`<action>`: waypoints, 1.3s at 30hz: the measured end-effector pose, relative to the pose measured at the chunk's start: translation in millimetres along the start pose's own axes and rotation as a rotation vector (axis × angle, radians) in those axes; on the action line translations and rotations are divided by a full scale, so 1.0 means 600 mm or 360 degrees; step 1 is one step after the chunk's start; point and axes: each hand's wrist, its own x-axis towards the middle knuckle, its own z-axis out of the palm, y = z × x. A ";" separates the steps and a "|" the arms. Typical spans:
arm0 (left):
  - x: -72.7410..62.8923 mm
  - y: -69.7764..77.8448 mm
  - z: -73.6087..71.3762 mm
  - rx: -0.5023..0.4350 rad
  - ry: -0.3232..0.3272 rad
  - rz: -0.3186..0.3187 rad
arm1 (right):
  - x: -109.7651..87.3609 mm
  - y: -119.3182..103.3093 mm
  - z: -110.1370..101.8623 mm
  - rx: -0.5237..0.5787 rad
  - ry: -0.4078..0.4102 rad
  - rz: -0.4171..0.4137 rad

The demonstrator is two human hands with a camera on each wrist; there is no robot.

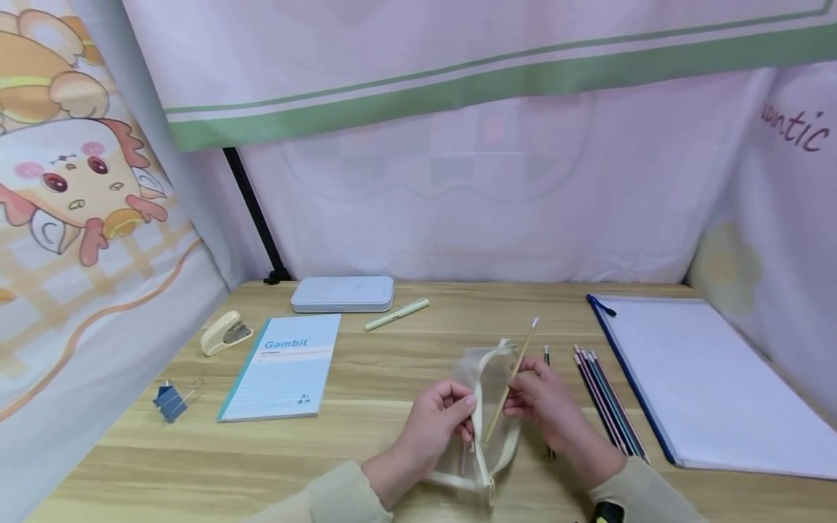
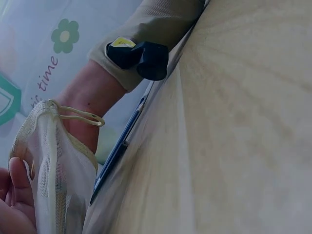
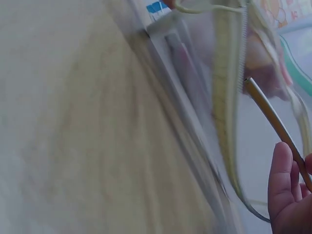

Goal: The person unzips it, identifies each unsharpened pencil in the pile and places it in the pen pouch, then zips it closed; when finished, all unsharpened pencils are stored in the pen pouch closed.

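My left hand [image 1: 437, 420] pinches the zipper edge of a see-through mesh pencil pouch [image 1: 451, 461], holding its mouth apart. In my right hand [image 1: 546, 403] is a yellow pencil [image 1: 525, 351], pinched between thumb and fingers, its white eraser end up. The pencil's lower end points down into the pouch's mouth. In the right wrist view, the pencil [image 3: 270, 114] slants beside the pouch's zipper band [image 3: 226, 97]. The left wrist view shows the left hand's fingers at the mesh pouch [image 2: 68, 185], its pull loop on top.
Right of the hands lie a dark pencil [image 1: 547, 356], several more pencils [image 1: 608, 403] and a white board [image 1: 713, 385] with a blue pen [image 1: 600, 305]. Leftward are a notebook [image 1: 281, 378], stapler [image 1: 225, 334], binder clip [image 1: 170, 402], white case [image 1: 343, 294] and light green pen [image 1: 396, 314].
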 end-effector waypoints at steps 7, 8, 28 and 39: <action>0.007 -0.002 0.015 -0.0055 0.0044 0.0000 | -0.009 0.009 0.021 -0.0060 -0.0026 0.0036; 0.008 -0.002 0.016 -0.0064 0.0058 -0.0001 | -0.011 0.010 0.022 -0.0058 -0.0059 0.0035; 0.017 -0.002 0.022 -0.0109 0.0201 0.0054 | -0.019 0.034 0.038 -0.0156 -0.0212 0.0133; 0.012 0.002 0.011 -0.0047 0.0194 0.0023 | -0.009 0.010 -0.001 -0.0222 -0.0022 0.0107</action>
